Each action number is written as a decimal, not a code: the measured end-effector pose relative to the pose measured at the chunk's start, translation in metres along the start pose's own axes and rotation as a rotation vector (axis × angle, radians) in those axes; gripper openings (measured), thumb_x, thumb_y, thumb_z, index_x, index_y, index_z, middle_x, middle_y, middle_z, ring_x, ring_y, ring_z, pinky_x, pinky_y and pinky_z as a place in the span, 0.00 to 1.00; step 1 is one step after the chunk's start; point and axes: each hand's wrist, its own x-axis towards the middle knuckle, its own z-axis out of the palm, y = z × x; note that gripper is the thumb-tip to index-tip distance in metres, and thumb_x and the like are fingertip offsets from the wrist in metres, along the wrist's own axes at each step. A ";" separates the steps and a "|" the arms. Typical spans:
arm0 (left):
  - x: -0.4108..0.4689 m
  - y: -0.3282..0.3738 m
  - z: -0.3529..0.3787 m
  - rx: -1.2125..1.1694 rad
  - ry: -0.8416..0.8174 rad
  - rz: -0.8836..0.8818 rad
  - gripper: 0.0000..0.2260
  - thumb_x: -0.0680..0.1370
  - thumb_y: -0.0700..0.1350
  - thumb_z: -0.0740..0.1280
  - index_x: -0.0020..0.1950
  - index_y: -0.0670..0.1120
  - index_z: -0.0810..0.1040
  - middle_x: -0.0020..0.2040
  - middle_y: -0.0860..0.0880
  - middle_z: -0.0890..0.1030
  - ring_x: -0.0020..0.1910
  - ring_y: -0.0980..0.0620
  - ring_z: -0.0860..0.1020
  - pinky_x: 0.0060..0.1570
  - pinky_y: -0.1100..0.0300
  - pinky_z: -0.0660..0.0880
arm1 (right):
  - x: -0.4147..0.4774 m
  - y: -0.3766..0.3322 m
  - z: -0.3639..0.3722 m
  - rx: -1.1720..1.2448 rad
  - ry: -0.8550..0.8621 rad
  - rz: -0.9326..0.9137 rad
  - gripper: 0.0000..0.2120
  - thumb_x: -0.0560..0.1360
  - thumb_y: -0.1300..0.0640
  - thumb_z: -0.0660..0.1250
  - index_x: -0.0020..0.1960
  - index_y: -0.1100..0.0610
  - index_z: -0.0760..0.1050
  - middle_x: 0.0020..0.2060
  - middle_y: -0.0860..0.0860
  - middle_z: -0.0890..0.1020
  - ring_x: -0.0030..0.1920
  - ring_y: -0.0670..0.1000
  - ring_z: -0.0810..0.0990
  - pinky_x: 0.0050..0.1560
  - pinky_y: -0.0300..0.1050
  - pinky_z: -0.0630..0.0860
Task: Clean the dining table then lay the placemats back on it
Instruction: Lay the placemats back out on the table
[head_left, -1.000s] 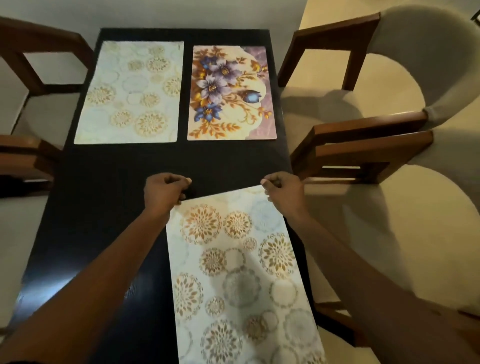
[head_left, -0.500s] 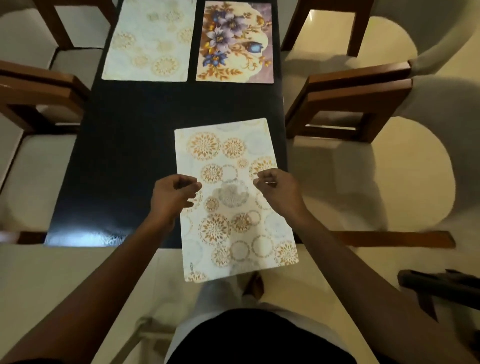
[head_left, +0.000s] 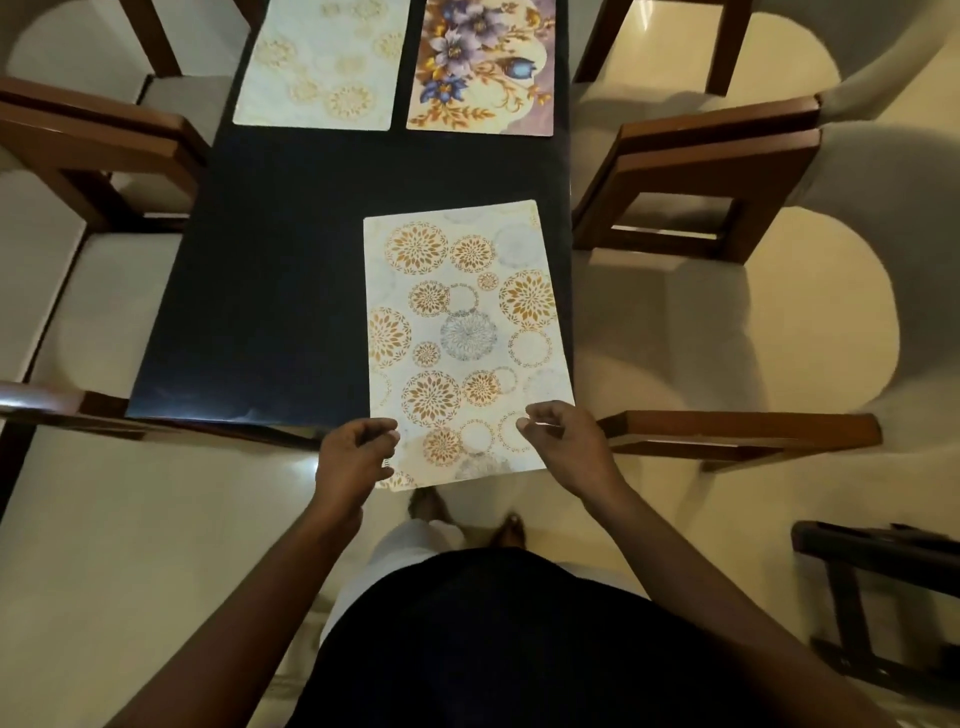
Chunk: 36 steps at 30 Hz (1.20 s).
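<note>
A pale placemat with gold and grey circle patterns (head_left: 462, 332) lies lengthwise on the right near part of the dark dining table (head_left: 270, 291). Its near end sticks out past the table's near edge. My left hand (head_left: 353, 457) pinches the mat's near left corner. My right hand (head_left: 566, 447) holds the near right corner with curled fingers. At the far end of the table lie two more mats side by side: a pale circle-patterned placemat (head_left: 322, 62) on the left and a floral placemat (head_left: 483, 67) with purple and blue flowers on the right.
Wooden chairs with pale cushions stand close on both sides: the right chair (head_left: 701, 171) and the left chair (head_left: 104, 140). A wooden chair rail (head_left: 743, 431) runs by my right hand. A dark frame (head_left: 872, 597) stands on the floor at lower right.
The patterned placemat has slid onto the table's right near part. My hands moved from its far corners along it to its near corners. The view has tilted downward.
</note>
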 end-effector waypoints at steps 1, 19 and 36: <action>0.000 -0.002 0.001 0.009 0.002 -0.001 0.05 0.81 0.39 0.72 0.55 0.46 0.84 0.53 0.45 0.85 0.52 0.45 0.82 0.51 0.47 0.81 | -0.002 0.001 -0.002 0.000 0.006 0.012 0.16 0.79 0.46 0.73 0.63 0.53 0.81 0.58 0.43 0.84 0.57 0.42 0.82 0.57 0.43 0.79; 0.012 -0.007 -0.006 0.091 0.035 -0.080 0.18 0.81 0.37 0.71 0.71 0.42 0.76 0.63 0.45 0.82 0.48 0.53 0.82 0.38 0.61 0.74 | 0.018 0.013 -0.026 -0.177 0.151 0.021 0.21 0.76 0.58 0.75 0.68 0.52 0.76 0.61 0.49 0.82 0.59 0.51 0.82 0.58 0.48 0.80; 0.035 0.032 -0.064 -0.022 0.118 -0.018 0.06 0.80 0.34 0.72 0.53 0.43 0.85 0.51 0.42 0.88 0.49 0.41 0.88 0.55 0.40 0.84 | 0.020 -0.020 -0.019 0.127 0.058 -0.023 0.13 0.77 0.66 0.74 0.50 0.47 0.81 0.47 0.48 0.88 0.47 0.49 0.88 0.51 0.56 0.86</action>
